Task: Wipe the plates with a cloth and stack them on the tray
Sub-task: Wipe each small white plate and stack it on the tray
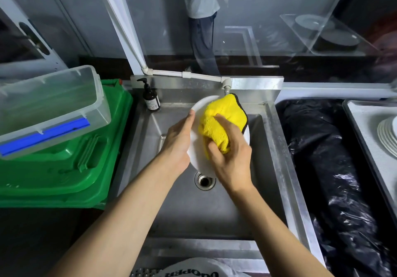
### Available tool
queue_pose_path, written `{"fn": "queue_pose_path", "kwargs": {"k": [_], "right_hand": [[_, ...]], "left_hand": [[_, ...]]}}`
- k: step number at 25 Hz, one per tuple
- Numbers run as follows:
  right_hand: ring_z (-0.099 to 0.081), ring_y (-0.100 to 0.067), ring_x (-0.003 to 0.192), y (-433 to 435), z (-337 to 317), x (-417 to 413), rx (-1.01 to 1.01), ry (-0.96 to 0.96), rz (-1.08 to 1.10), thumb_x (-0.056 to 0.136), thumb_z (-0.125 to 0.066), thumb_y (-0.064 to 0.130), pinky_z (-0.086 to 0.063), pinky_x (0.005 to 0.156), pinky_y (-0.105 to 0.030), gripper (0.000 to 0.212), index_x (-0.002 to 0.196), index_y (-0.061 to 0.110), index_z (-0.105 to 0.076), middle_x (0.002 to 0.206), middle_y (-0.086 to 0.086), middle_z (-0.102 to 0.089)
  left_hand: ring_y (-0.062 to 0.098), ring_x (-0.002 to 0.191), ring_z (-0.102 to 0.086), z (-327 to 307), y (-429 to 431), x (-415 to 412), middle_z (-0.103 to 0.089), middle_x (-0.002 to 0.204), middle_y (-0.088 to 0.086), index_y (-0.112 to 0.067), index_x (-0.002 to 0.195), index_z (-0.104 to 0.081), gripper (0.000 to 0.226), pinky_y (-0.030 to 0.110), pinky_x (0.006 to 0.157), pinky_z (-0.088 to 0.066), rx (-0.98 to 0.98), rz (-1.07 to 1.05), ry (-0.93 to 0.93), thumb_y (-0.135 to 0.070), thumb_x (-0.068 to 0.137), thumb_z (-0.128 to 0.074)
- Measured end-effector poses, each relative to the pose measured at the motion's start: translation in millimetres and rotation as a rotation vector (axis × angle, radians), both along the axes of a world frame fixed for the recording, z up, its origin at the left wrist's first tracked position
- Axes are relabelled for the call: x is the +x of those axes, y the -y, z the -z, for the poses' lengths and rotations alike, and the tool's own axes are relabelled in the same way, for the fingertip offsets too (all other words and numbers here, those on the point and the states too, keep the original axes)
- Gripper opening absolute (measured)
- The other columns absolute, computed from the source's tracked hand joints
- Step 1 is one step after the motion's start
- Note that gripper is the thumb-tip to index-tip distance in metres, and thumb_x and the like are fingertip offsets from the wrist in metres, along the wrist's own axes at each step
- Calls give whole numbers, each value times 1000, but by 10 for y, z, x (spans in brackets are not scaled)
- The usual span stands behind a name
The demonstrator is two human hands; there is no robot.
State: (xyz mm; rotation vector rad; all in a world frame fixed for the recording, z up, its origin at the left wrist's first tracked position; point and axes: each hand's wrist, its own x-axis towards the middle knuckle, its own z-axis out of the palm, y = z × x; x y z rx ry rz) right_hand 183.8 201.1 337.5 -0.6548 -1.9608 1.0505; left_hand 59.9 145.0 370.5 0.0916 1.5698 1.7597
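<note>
Wiping plate (203, 105) with yellow cloth (219, 122)

Head-worn view
Faces forward and down, close over the sink (214, 212), left hand (178, 145) and right hand (232, 158) mid-frame.

**Commercial dishwashing station**

A deep stainless-steel sink (274, 115) with a dark pump bottle (151, 99) on its ledge, a black-lined waste bin (322, 158) beside it (a green bin (64, 173) opposite), and white plates (386, 137) stacked on a tray (363, 126).

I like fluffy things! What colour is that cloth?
Bright yellow fluffy cloth, dark edge; head view.
</note>
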Motion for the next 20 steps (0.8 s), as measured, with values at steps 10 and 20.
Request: {"fn": "queue_pose_path", "kwargs": {"k": [10, 20], "right_hand": [[-56, -18, 125, -119, -102, -141, 136, 36, -59, 88, -62, 29, -41, 106, -24, 50, 135, 10, -60, 137, -5, -63], [-60, -1, 82, -589, -18, 85, -208, 75, 269, 91, -59, 14, -46, 74, -16, 26, 114, 26, -64, 86, 16, -66]], "left_hand": [[28, 105, -70, 55, 15, -25, -77, 104, 5, -21, 96, -78, 29, 49, 101, -51, -25, -9, -2, -48, 89, -69], [21, 108, -68, 23, 98, -89, -74, 112, -7, -33, 94, -73, 19, 47, 100, -52, 3, -116, 37, -51, 90, -66]]}}
